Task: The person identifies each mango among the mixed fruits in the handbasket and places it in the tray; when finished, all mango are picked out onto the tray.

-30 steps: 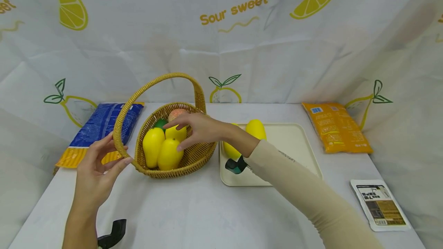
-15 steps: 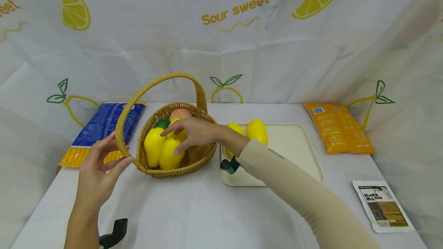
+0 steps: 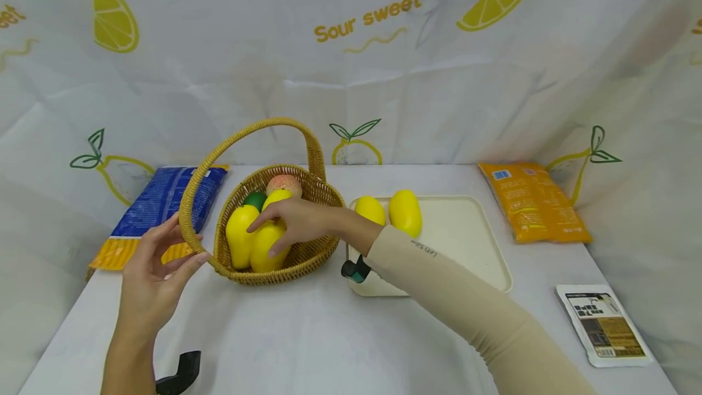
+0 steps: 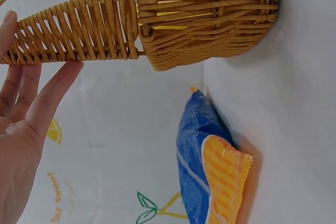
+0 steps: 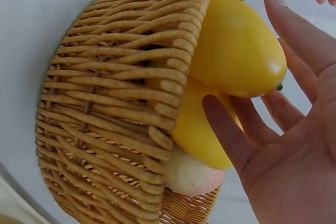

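A wicker basket (image 3: 304,272) tilts toward me on the table, its arched handle (image 3: 188,203) rising at the left and back. My left hand (image 3: 148,288) holds the lower left end of that handle between thumb and fingers. Inside lie three yellow mangoes, a green fruit (image 3: 255,200) and a pinkish peach (image 3: 284,185). My right hand (image 3: 298,222) is over the basket, fingers spread around the front mango (image 3: 267,247). In the right wrist view its thumb stands apart from the mango (image 5: 239,51), with the fingers reaching past it. A second mango (image 3: 239,236) sits to the left.
Right of the basket a cream tray (image 3: 463,249) bears two more mangoes (image 3: 405,214). A blue and yellow bag (image 3: 156,206) lies behind my left hand. An orange bag (image 3: 532,203) and a white packet (image 3: 603,325) lie to the right. A printed cloth (image 3: 247,47) hangs behind.
My right hand has moved slightly left and down, from above the mangoes to around the front one. My left hand stays on the handle.
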`<state>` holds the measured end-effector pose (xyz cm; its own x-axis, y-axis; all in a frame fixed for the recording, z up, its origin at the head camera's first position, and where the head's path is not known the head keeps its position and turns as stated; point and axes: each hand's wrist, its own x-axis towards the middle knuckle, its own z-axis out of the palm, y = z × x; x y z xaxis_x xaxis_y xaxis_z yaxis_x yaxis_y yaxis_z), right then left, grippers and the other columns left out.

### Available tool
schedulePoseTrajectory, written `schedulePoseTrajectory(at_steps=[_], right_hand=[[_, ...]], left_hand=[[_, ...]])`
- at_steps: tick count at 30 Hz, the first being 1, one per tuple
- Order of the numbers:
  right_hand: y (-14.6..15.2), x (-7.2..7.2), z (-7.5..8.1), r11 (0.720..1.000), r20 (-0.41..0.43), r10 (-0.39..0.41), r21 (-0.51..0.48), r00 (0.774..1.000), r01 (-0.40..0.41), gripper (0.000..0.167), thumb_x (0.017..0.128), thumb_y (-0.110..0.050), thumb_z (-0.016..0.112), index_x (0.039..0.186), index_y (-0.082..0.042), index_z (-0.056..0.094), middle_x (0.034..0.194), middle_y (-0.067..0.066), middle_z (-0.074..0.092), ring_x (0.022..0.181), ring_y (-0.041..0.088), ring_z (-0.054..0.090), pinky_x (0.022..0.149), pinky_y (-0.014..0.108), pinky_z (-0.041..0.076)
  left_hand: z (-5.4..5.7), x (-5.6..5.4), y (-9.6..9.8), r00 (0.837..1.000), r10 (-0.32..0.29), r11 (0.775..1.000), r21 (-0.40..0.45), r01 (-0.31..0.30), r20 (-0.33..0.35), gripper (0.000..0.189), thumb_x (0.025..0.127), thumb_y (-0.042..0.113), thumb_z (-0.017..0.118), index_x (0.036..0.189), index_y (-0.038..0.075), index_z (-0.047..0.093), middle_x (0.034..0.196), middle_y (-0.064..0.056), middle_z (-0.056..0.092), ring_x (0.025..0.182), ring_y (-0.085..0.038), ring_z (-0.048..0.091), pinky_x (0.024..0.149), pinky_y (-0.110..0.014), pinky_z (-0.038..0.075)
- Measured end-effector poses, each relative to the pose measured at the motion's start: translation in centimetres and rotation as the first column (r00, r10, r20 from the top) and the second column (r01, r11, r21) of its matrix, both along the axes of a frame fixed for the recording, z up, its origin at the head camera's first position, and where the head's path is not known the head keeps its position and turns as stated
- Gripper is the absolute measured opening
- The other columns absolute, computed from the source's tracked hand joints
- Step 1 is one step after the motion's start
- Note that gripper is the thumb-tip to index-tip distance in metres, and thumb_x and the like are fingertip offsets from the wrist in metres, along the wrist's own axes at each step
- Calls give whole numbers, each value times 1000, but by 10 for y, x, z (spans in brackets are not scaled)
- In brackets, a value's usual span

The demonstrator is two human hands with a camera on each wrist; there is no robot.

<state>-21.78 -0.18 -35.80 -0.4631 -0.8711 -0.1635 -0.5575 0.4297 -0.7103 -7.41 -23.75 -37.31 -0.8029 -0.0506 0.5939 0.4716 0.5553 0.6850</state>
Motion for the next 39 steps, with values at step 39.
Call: schedulePoseTrajectory(at_steps=[39], right_hand=[[20,3,10,997,-97,-41,-63,994,35,48,92,-25,77,138,-22,64,143,-7,64,138,10,53,116,22,43]], left_hand=[[-5,1,0,1000,4,999,46,-3,-9,82,71,-30,73,145,-3,51,125,18,63,110,2,64,83,-5,55]])
